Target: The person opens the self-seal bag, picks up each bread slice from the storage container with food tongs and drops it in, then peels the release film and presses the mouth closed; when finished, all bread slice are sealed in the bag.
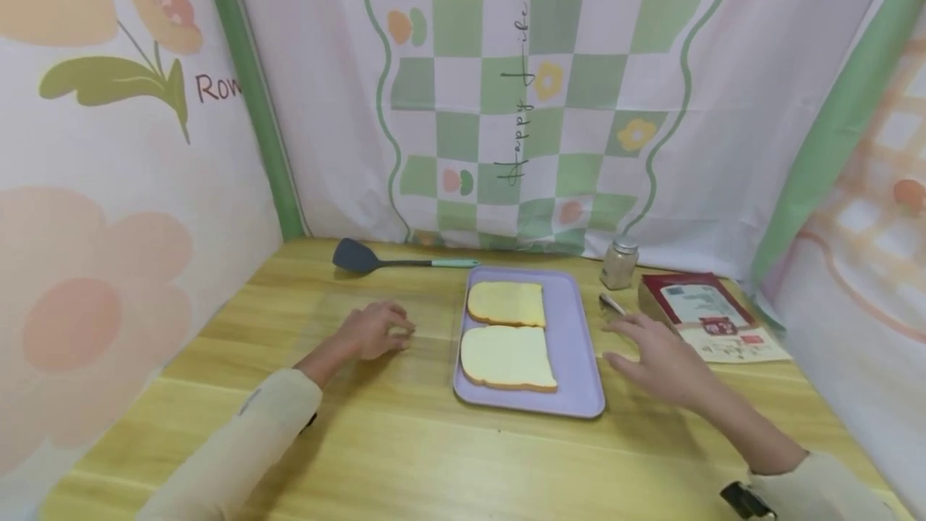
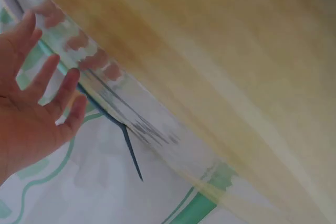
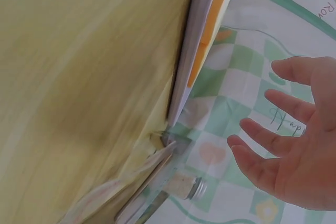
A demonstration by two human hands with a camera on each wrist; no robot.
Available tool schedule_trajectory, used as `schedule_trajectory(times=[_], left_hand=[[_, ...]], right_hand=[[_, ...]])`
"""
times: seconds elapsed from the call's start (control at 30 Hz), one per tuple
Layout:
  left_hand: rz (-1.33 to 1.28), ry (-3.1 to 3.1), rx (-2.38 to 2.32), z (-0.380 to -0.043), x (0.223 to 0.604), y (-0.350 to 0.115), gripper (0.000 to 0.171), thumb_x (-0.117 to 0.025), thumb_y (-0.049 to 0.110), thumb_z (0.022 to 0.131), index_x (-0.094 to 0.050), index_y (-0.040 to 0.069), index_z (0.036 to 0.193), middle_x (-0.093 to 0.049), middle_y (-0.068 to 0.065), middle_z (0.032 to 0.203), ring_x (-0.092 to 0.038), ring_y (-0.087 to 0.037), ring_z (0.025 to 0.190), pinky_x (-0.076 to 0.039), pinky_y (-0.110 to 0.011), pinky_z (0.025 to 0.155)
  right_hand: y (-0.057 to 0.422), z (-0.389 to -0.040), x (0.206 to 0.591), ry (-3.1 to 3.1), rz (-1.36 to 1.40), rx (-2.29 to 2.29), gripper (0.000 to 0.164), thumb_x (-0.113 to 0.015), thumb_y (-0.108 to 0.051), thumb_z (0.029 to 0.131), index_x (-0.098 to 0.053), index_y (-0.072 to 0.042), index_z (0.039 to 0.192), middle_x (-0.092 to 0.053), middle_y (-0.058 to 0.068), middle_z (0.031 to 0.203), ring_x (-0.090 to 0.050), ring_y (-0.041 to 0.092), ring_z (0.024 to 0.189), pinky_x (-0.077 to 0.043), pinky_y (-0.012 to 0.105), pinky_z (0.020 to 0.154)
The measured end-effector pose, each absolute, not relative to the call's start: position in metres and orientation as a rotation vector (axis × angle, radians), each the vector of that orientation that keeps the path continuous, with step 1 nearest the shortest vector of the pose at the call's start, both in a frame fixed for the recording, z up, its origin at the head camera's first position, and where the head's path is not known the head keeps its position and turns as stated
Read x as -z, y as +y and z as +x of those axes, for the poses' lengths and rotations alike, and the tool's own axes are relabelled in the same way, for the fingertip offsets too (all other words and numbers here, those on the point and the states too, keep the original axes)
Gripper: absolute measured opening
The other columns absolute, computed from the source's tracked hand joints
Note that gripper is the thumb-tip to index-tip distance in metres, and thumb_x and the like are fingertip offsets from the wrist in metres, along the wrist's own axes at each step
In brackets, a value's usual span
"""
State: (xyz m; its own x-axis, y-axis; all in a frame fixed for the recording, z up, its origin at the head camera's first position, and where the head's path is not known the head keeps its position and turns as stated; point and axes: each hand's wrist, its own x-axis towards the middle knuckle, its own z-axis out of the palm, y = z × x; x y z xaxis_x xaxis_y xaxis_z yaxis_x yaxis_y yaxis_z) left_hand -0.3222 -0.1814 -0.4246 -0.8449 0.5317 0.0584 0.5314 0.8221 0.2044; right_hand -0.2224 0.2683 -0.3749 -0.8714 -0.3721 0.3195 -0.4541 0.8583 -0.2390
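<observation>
Two bread slices, a yellower one (image 1: 506, 303) at the back and a paler one (image 1: 510, 356) in front, lie on a lilac tray (image 1: 579, 388). Left of the tray, my left hand (image 1: 374, 330) hovers low over the table with loosely bent fingers; its palm shows bare in the left wrist view. My right hand (image 1: 661, 356) is at the tray's right side, its fingers spread and holding nothing. Just beyond its fingertips lies a small utensil (image 1: 612, 305) with a pale handle, partly covered by the hand in the head view.
A spatula (image 1: 357, 256) with a dark blade and mint handle lies behind the tray's left side. At the back right stands a glass jar (image 1: 620, 264) with a metal lid, beside a red and white food packet (image 1: 712, 316). Patterned curtains (image 1: 325, 103) enclose the wooden table (image 1: 405, 457).
</observation>
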Motion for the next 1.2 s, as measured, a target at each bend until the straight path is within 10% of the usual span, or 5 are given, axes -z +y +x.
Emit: schedule_trajectory(times=[1.2], left_hand=[[0.708,3.025,-0.498,-0.327,0.43,-0.177,0.011,-0.076,0.032,0.087,-0.079,0.027,0.097,-0.064,0.001,0.129,-0.048,-0.038,0.123,-0.033,-0.06,0.094]], right_hand=[[0.141,-0.265,0.375,-2.891,1.13,-0.869,0.037,-0.065,-0.021,0.094,-0.064,0.0,0.124,-0.065,0.016,0.121,-0.06,0.036,0.113,-0.052,0.047,0.091]])
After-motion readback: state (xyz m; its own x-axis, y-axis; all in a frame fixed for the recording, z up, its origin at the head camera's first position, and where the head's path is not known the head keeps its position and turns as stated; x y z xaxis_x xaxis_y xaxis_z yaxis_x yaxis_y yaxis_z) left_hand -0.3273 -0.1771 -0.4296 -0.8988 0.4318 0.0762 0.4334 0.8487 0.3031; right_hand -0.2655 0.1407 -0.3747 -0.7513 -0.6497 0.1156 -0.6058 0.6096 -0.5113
